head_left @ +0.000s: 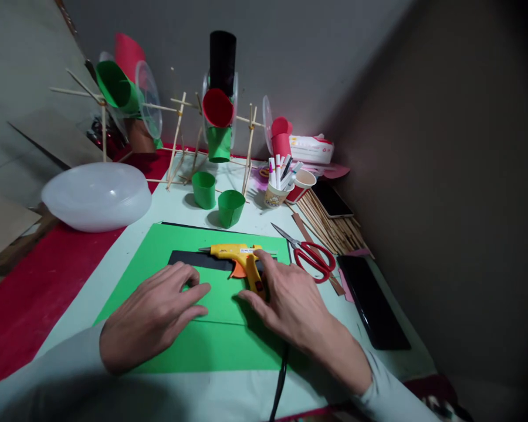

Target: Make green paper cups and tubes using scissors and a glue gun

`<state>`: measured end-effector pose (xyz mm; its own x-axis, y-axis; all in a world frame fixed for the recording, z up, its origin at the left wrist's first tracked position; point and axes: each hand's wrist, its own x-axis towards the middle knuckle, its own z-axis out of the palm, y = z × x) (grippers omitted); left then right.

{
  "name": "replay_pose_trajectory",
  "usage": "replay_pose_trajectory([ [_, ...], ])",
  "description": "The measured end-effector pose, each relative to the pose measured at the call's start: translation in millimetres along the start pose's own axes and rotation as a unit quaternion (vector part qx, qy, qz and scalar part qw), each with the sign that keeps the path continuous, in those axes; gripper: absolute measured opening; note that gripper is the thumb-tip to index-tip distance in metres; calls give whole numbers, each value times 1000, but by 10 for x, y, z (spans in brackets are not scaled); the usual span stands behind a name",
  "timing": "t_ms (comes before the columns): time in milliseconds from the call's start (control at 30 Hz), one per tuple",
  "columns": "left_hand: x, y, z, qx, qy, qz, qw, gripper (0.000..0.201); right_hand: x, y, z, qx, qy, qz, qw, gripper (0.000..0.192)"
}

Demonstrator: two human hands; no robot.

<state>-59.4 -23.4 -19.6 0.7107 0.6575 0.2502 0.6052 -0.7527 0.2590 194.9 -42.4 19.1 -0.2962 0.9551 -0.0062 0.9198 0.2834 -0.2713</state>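
A yellow hot glue gun [234, 252] with an orange trigger lies on its side over a black paper strip [189, 259], its nozzle toward the left. My right hand [293, 299] is around the gun's handle, index finger on its upper rear and thumb by the grip's base. Loosely curled, my left hand [158, 308] rests on the green paper sheet [193, 349] near the strip's left end. Its thumb and index finger are apart, with nothing visible between them. A black cord [281, 378] runs from under my right hand to the table's front edge.
Red-handled scissors [312, 258] lie right of the green sheet, near wooden sticks [330, 225] and a black phone-like slab [372, 305]. Two green paper cups [231, 209] stand behind. Stick frames [250, 146] hold coloured tubes [217, 108]. Markers fill a cup [276, 196]. A translucent bowl-like piece [97, 196] is left.
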Motion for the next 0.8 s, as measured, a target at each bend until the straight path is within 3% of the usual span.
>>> replay_pose_trajectory([
  [133, -6, 60, 10, 5, -36, 2, 999, 43, 93, -23, 47, 20, -4, 24, 1000, 45],
  [367, 31, 43, -5, 27, -13, 11, 999, 29, 10, 282, -130, 81, 66, 70, 992, 37],
  [567, 32, -94, -12, 72, 10, 47, 996, 34, -127, 663, -283, 81, 153, 129, 976, 33],
  [800, 26, -312, -10, 76, -27, 29, 996, 60, -112, 716, -125, 24, 128, 130, 983, 29],
])
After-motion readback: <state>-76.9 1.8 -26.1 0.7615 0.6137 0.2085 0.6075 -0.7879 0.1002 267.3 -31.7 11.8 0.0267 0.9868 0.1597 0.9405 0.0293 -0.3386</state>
